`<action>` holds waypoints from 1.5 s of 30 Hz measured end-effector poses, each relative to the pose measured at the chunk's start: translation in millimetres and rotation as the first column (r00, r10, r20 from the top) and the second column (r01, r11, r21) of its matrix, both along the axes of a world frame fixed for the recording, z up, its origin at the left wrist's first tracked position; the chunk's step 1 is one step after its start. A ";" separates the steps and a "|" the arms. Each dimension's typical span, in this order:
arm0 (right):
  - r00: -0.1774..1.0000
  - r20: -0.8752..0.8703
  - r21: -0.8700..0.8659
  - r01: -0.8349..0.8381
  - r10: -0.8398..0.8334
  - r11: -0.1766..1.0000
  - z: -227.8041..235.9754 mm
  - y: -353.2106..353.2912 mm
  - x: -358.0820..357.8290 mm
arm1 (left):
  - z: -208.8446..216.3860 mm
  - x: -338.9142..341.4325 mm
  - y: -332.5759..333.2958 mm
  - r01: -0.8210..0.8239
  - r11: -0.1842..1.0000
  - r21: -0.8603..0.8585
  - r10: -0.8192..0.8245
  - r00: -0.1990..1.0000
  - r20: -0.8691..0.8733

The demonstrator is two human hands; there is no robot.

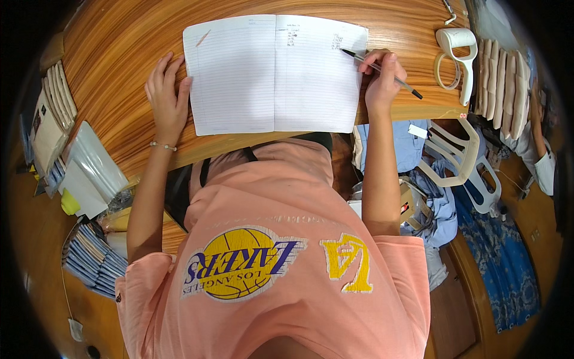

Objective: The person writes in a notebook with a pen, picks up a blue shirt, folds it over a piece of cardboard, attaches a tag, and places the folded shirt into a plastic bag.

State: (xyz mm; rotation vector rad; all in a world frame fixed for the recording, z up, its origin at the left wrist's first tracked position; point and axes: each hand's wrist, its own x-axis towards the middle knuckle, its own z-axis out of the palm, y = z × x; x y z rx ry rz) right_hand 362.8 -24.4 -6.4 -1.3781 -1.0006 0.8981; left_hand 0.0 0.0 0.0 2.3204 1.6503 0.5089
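Note:
An open lined notebook (239, 90) lies on the wooden table in front of me, with short handwritten lines on its right page and a small reddish mark on the left one. My right hand (384, 81) is closed around a pen (382, 73) with a clear barrel and black ends; its tip rests at or just over the writing at the upper right of the page. Beside the notebook's left edge, my left hand (166, 90) lies on the table, fingers stretched and slightly apart, holding nothing. A beaded bracelet (162, 145) circles the left wrist.
A white tape dispenser (467, 63) and a tape roll (443, 70) sit at the table's right. Folded beige cloth (502, 90) is stacked beyond. White plastic chair parts (460, 155) and blue clothes (388, 143) are below right. Bagged folded garments (89, 260) lie at left.

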 end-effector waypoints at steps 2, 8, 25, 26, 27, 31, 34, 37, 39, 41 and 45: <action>1.000 -0.012 0.036 0.025 -0.025 0.999 -0.6 0.3 -0.2 | -1.2 -0.1 1.5 0.012 1.000 0.024 -0.012 1.000 -0.017; 1.000 -0.021 0.005 0.020 -0.020 1.000 1.5 3.7 2.3 | -4.3 5.3 3.2 0.010 1.000 0.027 -0.010 1.000 0.008; 0.998 -0.051 0.023 0.034 -0.033 0.999 -3.5 4.0 2.7 | -2.6 2.6 3.0 0.012 0.999 0.039 -0.012 1.000 0.001; 0.998 -0.054 0.021 0.042 -0.041 0.999 -4.4 4.8 2.7 | -1.9 3.2 4.0 0.012 0.999 0.039 -0.012 1.000 -0.006; 0.998 -0.050 0.019 0.050 -0.049 0.999 -3.8 5.1 4.2 | -2.9 5.1 4.2 0.012 0.999 0.038 -0.012 1.000 -0.005; 0.998 -0.057 0.009 0.041 -0.041 0.999 -0.2 6.7 0.3 | -1.2 3.2 2.6 0.005 0.999 0.035 -0.004 1.000 -0.029; 0.999 -0.028 0.002 0.031 -0.030 1.000 -0.2 6.5 0.4 | -0.3 3.0 3.1 0.005 0.999 0.039 -0.003 0.999 -0.040; 1.000 -0.006 0.002 0.018 -0.018 1.000 0.0 6.9 0.8 | 0.8 1.9 2.4 0.003 1.000 0.030 -0.001 0.999 -0.053; 1.000 0.007 0.005 0.025 -0.025 1.000 -0.8 6.6 2.1 | 0.3 4.1 3.1 0.000 0.999 0.043 0.001 1.000 -0.025; 0.999 -0.021 0.002 0.026 -0.026 1.000 -0.1 7.4 1.1 | -1.0 4.4 3.0 -0.007 0.999 0.048 0.009 1.000 -0.024; 0.999 -0.045 0.002 0.017 -0.017 1.000 1.1 6.7 -0.1 | -1.7 3.5 1.2 -0.017 0.999 0.040 0.019 0.998 -0.053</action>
